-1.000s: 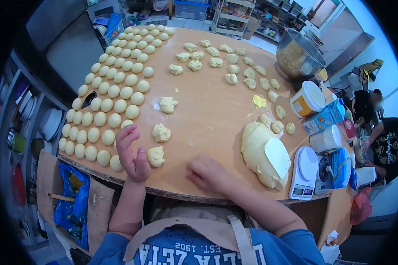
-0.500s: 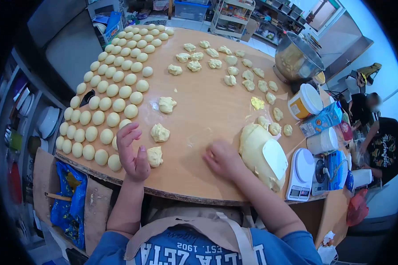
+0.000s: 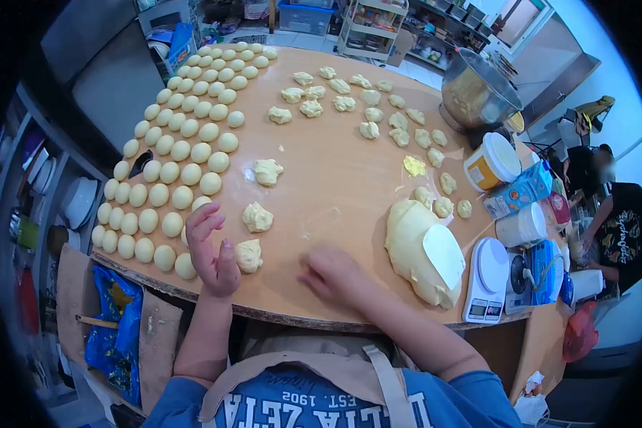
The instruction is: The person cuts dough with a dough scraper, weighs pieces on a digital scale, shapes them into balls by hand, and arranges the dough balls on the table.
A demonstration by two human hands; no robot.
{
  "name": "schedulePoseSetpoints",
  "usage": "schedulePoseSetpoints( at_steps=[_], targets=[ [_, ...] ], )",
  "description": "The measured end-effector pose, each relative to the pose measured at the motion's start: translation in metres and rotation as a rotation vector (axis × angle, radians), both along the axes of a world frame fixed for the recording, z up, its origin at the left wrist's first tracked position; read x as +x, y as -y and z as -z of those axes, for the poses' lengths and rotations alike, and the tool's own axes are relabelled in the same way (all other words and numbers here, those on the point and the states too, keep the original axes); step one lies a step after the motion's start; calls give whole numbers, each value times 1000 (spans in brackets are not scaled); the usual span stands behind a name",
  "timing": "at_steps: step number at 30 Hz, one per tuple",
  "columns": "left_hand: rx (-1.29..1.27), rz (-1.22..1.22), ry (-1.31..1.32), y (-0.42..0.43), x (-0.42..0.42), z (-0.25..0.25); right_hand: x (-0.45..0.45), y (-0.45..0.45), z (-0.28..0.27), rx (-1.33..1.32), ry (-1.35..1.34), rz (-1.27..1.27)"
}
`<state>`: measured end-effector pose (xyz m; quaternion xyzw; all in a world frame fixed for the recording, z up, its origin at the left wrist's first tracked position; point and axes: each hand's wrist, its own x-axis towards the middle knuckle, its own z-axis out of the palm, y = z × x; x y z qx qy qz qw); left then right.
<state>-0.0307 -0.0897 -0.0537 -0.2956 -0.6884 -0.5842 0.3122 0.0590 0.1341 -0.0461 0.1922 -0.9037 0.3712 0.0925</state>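
My left hand (image 3: 216, 253) is raised at the table's near left, fingers apart and holding nothing. Just right of it lies a rough dough piece (image 3: 249, 256), with two more lumps, a middle one (image 3: 257, 217) and a farther one (image 3: 268, 172), beyond. Low on the tabletop, my right hand (image 3: 332, 274) is blurred, its fingers curled under; whatever they cover is hidden. Smooth dough balls (image 3: 182, 196) fill the left side in rows. To the right of my right hand sits a large dough mass (image 3: 415, 257) with a white scraper (image 3: 444, 255) on it.
Unrolled dough pieces (image 3: 344, 104) lie at the back, near a yellow fatty lump (image 3: 414, 166). Along the right edge stand a steel bowl (image 3: 481, 89), a white tub (image 3: 497, 160), a blue carton (image 3: 521, 191) and a kitchen scale (image 3: 486, 278). Another person (image 3: 618, 232) is at far right.
My right hand has moved left across the tabletop, away from the large dough mass. My left hand stays raised in nearly the same spot.
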Motion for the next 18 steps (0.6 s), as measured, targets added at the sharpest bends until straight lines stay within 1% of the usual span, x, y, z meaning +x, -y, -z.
schedulePoseSetpoints(
  at_steps=[2, 5, 6, 9, 10, 12, 14, 16, 18],
  targets=[
    [33, -9, 19, 0, 1, 1, 19, -15, 5, -33, 31, -51],
    [5, 5, -3, -3, 0, 0, 1, -31, -6, 147, 13, 120],
    [5, 14, 1, -3, 0, 1, -13, -27, 1, 70, -11, 136],
    [9, 25, 11, -1, 1, 0, -15, 2, -1, 21, 16, 18],
    [15, 21, 17, 0, 2, 0, 0, 4, -5, 26, 39, -17],
    [25, 10, 19, 2, 1, 0, 18, -18, 8, 2, 34, -4],
    [27, 12, 17, 0, 2, 0, 12, -29, 9, 29, 7, 37],
    [-15, 0, -19, -1, 0, 0, -7, -29, 5, 81, -46, 130],
    [-31, -8, -24, -2, 2, 0, -11, -9, 3, 53, 1, 90]
  ],
)
